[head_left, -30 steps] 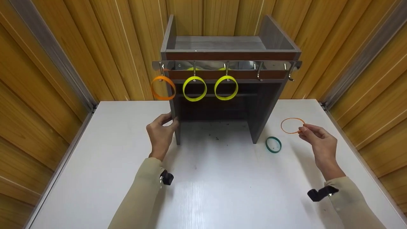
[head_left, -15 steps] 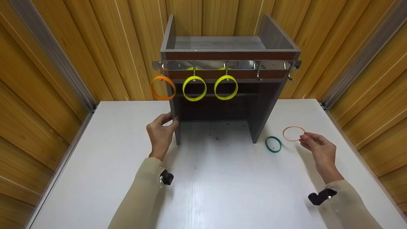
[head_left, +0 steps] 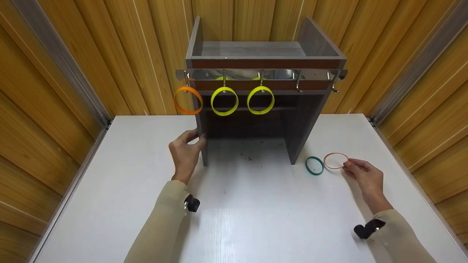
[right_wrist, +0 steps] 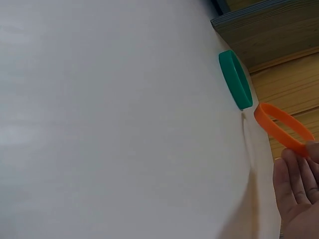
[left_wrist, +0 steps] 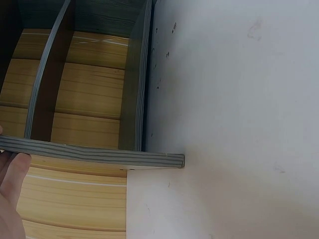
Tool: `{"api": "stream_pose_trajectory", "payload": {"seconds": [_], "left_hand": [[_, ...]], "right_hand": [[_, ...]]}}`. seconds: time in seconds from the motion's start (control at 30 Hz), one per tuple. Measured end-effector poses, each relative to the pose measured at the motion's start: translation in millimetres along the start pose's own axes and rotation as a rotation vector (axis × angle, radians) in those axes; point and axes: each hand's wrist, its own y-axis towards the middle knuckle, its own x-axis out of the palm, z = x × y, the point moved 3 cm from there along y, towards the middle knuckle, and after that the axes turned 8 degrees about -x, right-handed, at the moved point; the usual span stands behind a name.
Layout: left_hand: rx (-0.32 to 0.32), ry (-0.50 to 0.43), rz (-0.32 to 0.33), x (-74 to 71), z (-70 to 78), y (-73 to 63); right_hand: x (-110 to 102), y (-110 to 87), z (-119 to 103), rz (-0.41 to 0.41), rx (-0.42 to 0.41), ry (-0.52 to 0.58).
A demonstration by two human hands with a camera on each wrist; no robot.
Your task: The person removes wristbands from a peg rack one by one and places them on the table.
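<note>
My right hand (head_left: pixel 365 179) pinches an orange wristband (right_wrist: pixel 284 128) at its near edge, between thumb and fingers. The band is held out to the left, a little above the tabletop, and its shadow falls below it. Just left of it a green wristband (head_left: pixel 314 166) lies on the white table (head_left: pixel 256 219). At the left, my left hand (head_left: pixel 185 153) grips the front edge of the side panel (left_wrist: pixel 99 153) of a grey shelf unit. Only part of that hand shows in the left wrist view.
Across the front of the shelf runs a metal hook rail (head_left: pixel 278 74). From its hooks hang an orange band (head_left: pixel 199 106) and two yellow bands (head_left: pixel 237 103) (head_left: pixel 272 102). The two hooks at the right (head_left: pixel 299 86) bear no band. Wood-patterned walls (head_left: pixel 420 91) surround the table.
My right hand has lowered with the orange wristband, toward the tabletop and closer to the green one. The left hand stays on the panel.
</note>
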Motion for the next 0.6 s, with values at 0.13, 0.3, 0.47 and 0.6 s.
{"api": "stream_pose_trajectory", "payload": {"seconds": [0.13, 0.3, 0.47, 0.6], "left_hand": [[0.013, -0.008, -0.004, 0.3, -0.1, -0.2], [0.017, 0.001, -0.006, 0.6, -0.9, -0.3], [0.010, -0.009, -0.008, 0.2, -1.3, -0.1], [0.013, -0.007, -0.007, 0.2, -1.5, 0.0]], "right_hand": [[0.5, 0.1, 3.2, -0.004, 0.016, -0.010], [0.2, -0.3, 8.0, -0.022, 0.054, -0.047], [2.4, 0.7, 10.6, -0.056, 0.058, -0.171], [3.8, -0.3, 11.3, -0.102, 0.045, -0.323]]}}
